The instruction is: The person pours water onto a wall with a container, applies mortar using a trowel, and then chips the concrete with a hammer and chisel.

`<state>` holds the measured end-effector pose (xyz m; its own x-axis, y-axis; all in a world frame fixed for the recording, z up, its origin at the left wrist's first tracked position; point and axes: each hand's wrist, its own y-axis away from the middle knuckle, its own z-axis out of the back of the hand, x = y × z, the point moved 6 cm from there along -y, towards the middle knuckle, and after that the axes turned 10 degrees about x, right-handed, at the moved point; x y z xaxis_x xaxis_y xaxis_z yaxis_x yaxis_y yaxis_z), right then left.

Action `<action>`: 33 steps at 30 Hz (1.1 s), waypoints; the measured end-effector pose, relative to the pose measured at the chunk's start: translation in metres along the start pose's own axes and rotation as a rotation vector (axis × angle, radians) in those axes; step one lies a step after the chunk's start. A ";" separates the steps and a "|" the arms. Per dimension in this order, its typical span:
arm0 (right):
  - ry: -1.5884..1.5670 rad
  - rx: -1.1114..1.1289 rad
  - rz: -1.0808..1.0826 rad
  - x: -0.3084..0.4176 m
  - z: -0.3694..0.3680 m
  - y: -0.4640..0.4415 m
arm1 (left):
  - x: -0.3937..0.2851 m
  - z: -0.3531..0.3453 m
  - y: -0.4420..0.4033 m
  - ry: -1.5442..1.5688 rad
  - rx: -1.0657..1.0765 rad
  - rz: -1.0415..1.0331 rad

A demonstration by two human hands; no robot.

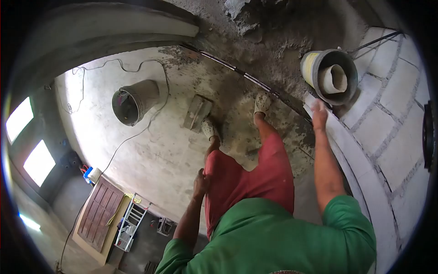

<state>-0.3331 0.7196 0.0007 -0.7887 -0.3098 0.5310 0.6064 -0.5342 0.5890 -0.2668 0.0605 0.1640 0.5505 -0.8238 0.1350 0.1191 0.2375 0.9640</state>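
Observation:
My left hand [200,183] is closed at the side of the red shorts [228,178], its fingers curled against the cloth of the thigh. Over on the other side, my right hand [320,115] grips the pale edge of the block wall [340,132], with part of the fingers hidden. Just beyond that hand, a bucket [308,69] stands with a smaller pale container [329,78] inside it. A flat rectangular float [198,112] lies on the floor by one of my clogs [210,129].
A second bucket [146,97] lies in view on the concrete floor, near a long dark cable [119,145]. A straight strip [232,68] runs along the floor toward the wall. Rubble [248,18] is at the top. A wooden door [101,213] and ladder [132,223] are lower left.

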 end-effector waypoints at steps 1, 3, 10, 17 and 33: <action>0.000 0.117 -0.088 0.004 -0.014 0.027 | -0.010 0.008 0.001 -0.004 -0.055 -0.101; -0.106 0.196 -0.092 0.018 -0.035 0.086 | -0.018 0.022 0.000 -0.009 -0.107 -0.211; -0.128 0.319 -0.347 -0.060 -0.064 0.247 | 0.028 0.063 -0.039 -0.007 -0.030 -0.406; -0.501 0.006 -0.716 -0.132 -0.127 0.478 | 0.080 0.099 -0.098 -0.194 0.026 -0.552; -0.960 -0.155 -0.655 -0.245 -0.249 0.468 | 0.105 0.035 -0.104 -0.603 0.002 -0.601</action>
<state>0.1190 0.3498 -0.0050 -0.5051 0.7458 0.4344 0.0415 -0.4818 0.8753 -0.2504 -0.0689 0.0856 -0.1408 -0.9430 -0.3017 0.2486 -0.3286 0.9112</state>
